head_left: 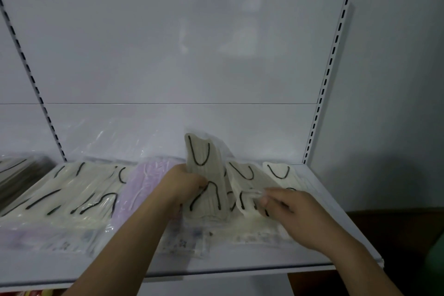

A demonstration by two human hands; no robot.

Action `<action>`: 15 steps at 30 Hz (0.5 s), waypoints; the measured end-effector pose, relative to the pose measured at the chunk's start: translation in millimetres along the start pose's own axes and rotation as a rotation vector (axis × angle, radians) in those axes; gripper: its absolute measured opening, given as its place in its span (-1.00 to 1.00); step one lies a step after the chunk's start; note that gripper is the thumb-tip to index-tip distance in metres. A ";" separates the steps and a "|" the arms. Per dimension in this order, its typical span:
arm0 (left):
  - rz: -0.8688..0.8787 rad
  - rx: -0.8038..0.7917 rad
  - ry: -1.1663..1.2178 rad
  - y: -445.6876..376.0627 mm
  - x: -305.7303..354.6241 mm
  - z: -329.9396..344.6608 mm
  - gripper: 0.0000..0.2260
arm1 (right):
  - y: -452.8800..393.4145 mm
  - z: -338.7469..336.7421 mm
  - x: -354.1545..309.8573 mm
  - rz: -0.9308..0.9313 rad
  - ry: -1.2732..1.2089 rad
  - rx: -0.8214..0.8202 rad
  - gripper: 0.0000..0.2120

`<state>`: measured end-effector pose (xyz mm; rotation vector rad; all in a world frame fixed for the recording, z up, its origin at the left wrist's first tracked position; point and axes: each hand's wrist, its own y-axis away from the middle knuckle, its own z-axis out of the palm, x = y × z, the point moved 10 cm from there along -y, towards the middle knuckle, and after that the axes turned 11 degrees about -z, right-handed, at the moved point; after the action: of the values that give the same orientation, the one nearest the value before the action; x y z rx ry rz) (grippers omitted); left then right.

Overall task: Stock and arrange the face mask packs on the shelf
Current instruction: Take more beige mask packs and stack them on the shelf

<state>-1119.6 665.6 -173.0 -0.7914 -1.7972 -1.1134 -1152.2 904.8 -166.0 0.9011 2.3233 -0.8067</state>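
white shelving backs the shelf (pixel 240 259) where you work. your left hand (pixel 185 185) grips an upright cream face mask pack (pixel 206 175) by its left edge; your right hand (pixel 288 209) pinches the clear wrapper of the leaning pack (pixel 247 187) beside it. more cream packs (pixel 72 190) and a lilac pack (pixel 146 182) lie flat to the left. to do this well, i'd square both packs upright together, bottoms on the shelf, before letting go, or they may slide flat.
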 end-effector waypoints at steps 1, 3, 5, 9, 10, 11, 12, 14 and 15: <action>-0.002 -0.008 0.006 0.5 0.0 1.5 -0.88 | -1.1 -8.6 3.7 0.027 0.008 0.057 -0.73; 0.004 -0.019 0.030 2.8 2.3 4.6 -0.87 | -1.9 -32.3 0.6 0.056 0.087 0.244 -0.67; 0.011 -0.044 0.055 7.1 4.8 12.0 -0.85 | 0.5 -45.1 -13.7 0.043 0.088 0.449 -0.67; -0.021 -0.123 0.186 14.2 6.3 32.0 -0.82 | 1.2 -4.8 -61.4 -0.244 0.082 0.483 -0.76; -0.025 -0.144 0.230 15.5 8.1 35.1 -0.77 | -0.5 14.3 -68.1 -0.320 0.123 0.426 -0.74; -0.028 -0.158 0.259 15.0 9.1 36.4 -0.68 | -1.8 32.4 -71.2 -0.383 0.178 0.368 -0.70; -0.034 -0.168 0.260 15.1 9.5 36.4 -0.59 | -3.1 47.9 -72.7 -0.437 0.230 0.316 -0.67; -0.030 -0.172 0.215 16.1 8.8 34.3 -0.56 | -4.7 68.0 -74.2 -0.484 0.266 0.212 -0.63; -0.020 -0.162 0.196 15.7 7.5 32.3 -0.63 | -4.3 73.4 -76.7 -0.497 0.251 0.157 -0.61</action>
<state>-1120.4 702.0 -168.1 -0.7327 -1.5697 -1.3156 -1087.9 820.3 -166.0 0.5060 2.7883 -1.1430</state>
